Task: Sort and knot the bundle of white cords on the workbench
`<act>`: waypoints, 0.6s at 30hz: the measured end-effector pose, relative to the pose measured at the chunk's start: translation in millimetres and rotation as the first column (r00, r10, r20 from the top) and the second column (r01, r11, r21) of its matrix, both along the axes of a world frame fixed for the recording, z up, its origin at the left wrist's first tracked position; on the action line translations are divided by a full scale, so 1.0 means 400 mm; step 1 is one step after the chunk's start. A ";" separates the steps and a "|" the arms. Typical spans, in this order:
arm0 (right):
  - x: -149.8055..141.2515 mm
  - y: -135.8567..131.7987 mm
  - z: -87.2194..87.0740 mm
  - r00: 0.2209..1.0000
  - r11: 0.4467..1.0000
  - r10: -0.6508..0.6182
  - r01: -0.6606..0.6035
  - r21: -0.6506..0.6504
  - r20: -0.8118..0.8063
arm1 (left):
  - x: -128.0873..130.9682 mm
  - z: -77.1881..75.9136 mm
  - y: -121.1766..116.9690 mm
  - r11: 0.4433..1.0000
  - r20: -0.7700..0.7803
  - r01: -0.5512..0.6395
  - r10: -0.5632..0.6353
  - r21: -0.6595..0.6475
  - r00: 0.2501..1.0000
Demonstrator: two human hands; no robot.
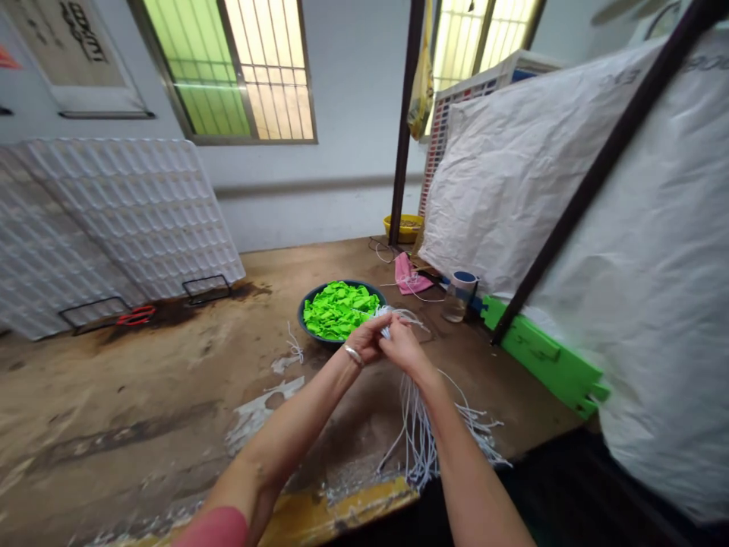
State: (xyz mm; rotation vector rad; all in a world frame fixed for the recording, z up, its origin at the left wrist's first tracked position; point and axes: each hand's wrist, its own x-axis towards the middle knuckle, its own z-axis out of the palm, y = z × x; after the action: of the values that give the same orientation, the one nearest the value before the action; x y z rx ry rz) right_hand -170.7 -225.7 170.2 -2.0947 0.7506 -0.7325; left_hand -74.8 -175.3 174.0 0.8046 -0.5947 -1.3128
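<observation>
Bowl (landmark): dark bowl (312, 334) on the worktable (171, 395), heaped with bright green pieces (339, 308).
Left hand: left hand (366, 340) at the near right rim of the bowl; fingers curled nearly closed, pinching the white cords (392, 312). A silver bracelet (354, 355) sits on the wrist.
Right hand: right hand (403, 346) meets the left, just right of the bowl's near rim; thumb and fingers drawn together on the same cords. Exact fingertip contact is too small to resolve.
Cords, upper portion: bunched at the fingertips, against the bowl's right rim, with strands spreading to the right.
Cords, lower portion: a long hank on the near right side of the bowl, fanned over the table edge. Its link to the held strands is hidden by the right arm.
Loose cord: a small tangle (295, 348) left of the bowl, near its rim.
Progress, done: cords gathered and gripped by both hands, judged as handling in mid-course.
Progress, remaining: the bowl looks well filled, and many strands hang outside the grip. Whether any green piece is joined to a cord cannot be determined.
Surroundings: red scissors (135, 316) well left of the bowl; lidded jar (456, 298) to its right.
</observation>
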 end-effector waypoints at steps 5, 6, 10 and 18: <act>0.002 0.087 0.063 0.999 0.984 -0.004 0.010 -0.176 0.036 | 0.016 0.093 0.080 0.967 -0.032 -0.169 0.166 -0.189 0.986; 0.007 0.106 0.067 0.995 0.991 0.031 -0.019 -0.135 0.094 | 0.025 0.100 0.112 0.957 -0.032 -0.189 0.187 -0.222 0.982; 0.054 0.191 0.043 0.932 0.960 0.262 -0.277 0.026 0.251 | 0.069 0.073 0.265 0.903 -0.117 -0.351 0.332 -0.247 0.936; 0.160 0.287 -0.118 0.778 0.852 0.497 -0.523 0.043 -0.385 | 0.257 0.004 0.525 0.674 -0.510 -0.723 0.573 -0.153 0.642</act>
State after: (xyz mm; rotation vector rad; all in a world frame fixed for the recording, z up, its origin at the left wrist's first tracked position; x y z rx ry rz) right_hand -106.8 -111.1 123.0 -2.3847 0.3134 -0.0401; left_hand 28.0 34.8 175.7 0.3492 -0.1241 -0.6201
